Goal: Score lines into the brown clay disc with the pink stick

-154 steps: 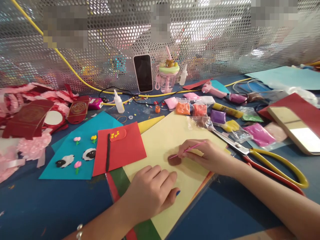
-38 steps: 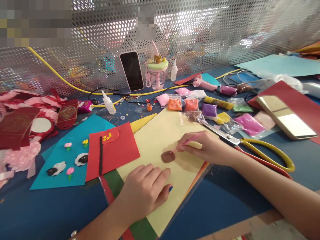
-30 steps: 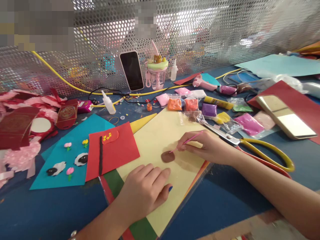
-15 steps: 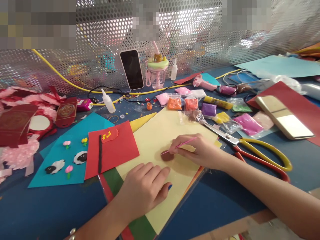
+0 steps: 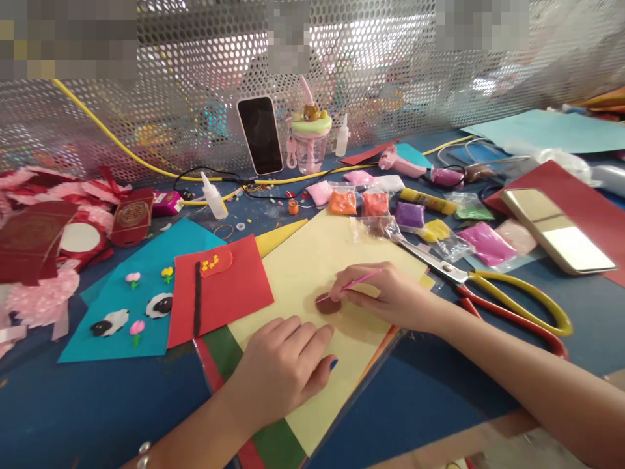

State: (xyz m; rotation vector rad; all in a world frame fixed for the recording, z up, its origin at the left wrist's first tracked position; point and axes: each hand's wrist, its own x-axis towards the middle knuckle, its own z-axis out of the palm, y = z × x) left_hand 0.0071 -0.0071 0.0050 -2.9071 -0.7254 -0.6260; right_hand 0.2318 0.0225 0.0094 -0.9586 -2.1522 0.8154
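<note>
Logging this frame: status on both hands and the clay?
Right hand grips pink stick, tip on brown clay disc. Left hand flat on yellow sheet. Scissors beside right wrist.

Yellow-handled scissors (image 5: 493, 293) lie toward the table's right edge, beside bagged clay packets (image 5: 410, 215). A phone (image 5: 260, 135) leans at the back edge against the perforated screen (image 5: 170, 98).

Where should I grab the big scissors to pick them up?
Take the scissors by the yellow and red handle loops on the right. The metal blades point left toward the right hand, so come from the right, away from the tips.
</note>
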